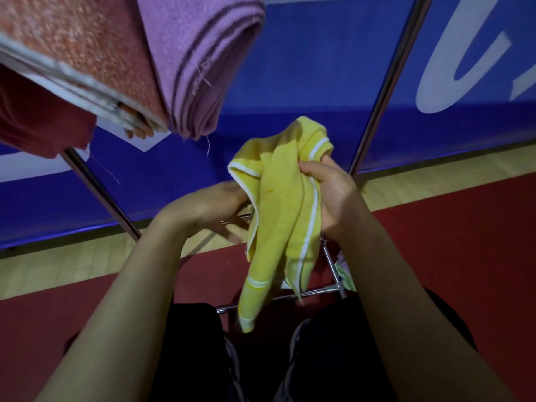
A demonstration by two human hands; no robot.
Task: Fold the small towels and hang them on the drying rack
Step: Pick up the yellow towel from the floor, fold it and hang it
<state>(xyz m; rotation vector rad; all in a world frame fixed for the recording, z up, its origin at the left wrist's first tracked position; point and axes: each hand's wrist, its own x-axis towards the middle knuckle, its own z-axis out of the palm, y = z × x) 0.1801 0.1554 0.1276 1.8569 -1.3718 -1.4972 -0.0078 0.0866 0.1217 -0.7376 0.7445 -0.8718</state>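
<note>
A small yellow towel (280, 216) with white stripes hangs crumpled in front of me. My right hand (330, 195) grips its upper part, fingers curled round the bunched cloth. My left hand (208, 210) is beside the towel's left edge with fingers stretched toward it; whether it touches the cloth is hidden. Folded towels hang at the top left on the drying rack (95, 187): an orange one (87, 53), a purple one (200, 62) with dark stripes, and a dark red one (40, 123).
The rack's chrome poles (388, 88) slant across a blue banner. Its lower bars (333, 265) lie near my feet, with a pale cloth (346, 274) beside them. The floor is red with a yellow strip.
</note>
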